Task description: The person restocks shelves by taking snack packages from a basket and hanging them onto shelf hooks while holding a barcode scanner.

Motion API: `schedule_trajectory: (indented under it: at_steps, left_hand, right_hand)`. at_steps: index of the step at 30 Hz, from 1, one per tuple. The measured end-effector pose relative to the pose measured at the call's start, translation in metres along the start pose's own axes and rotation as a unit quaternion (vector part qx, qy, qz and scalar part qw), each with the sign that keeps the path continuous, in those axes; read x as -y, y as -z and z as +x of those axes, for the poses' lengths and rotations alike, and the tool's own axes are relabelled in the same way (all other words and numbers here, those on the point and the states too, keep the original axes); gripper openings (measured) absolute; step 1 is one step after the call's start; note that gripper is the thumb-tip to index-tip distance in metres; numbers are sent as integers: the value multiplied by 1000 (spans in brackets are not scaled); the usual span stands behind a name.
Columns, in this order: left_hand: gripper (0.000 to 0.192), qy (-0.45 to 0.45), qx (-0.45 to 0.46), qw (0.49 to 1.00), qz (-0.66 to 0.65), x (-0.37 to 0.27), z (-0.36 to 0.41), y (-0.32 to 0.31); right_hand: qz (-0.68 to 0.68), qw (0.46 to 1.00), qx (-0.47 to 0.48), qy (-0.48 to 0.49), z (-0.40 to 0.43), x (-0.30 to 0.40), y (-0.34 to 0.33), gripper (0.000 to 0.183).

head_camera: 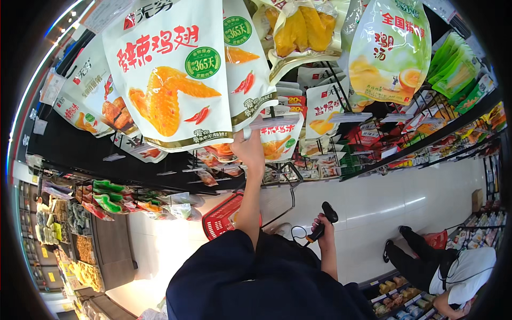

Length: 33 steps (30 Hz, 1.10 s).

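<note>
My left hand [249,150] reaches up to the hanging display, at the lower edges of the white chicken-wing pouches. The large front pouch [172,92] hangs to its left, and a similar pouch [246,76] is partly covered behind it. Some of my left fingers are hidden, so I cannot tell whether they pinch a pouch. A clear plastic tag holder [276,121] sits just right of that hand. Lower right, my right hand [325,231] is wrapped around a black handheld device [320,229] with a cord, shaped like a barcode scanner.
Below my left forearm a red plastic basket [219,214] stands on the pale tiled floor [372,204]. More pouches [388,56] hang from metal hooks at right. Another person [452,268] is at the lower right, near a red basket [436,240]. Dried-goods bins [84,248] line the left.
</note>
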State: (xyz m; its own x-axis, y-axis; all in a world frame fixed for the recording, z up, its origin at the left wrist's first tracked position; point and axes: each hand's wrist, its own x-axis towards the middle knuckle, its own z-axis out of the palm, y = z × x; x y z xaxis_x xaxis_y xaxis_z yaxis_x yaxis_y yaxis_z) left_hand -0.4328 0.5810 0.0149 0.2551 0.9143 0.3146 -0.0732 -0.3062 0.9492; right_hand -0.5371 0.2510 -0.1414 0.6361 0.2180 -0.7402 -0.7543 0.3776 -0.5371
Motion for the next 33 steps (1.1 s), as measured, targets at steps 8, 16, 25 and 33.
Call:
schedule_trajectory:
  at_steps: [8,16,25,33]
  left_hand:
    - [25,-16,-10,1000,-14,0,6,-21]
    - [23,31,43,995,86,33,-17,22]
    - [13,-15,198,954,223,81,-64,161]
    - [12,194,290,877,331,222,-124,387]
  right_hand:
    - [20,1000,-6,8,14,12,17,34]
    - [51,998,-17,13,17,17,19,28]
    - [56,998,-42,3,16,0,24,28]
    - [64,995,-79,5,-15,-51,21,27]
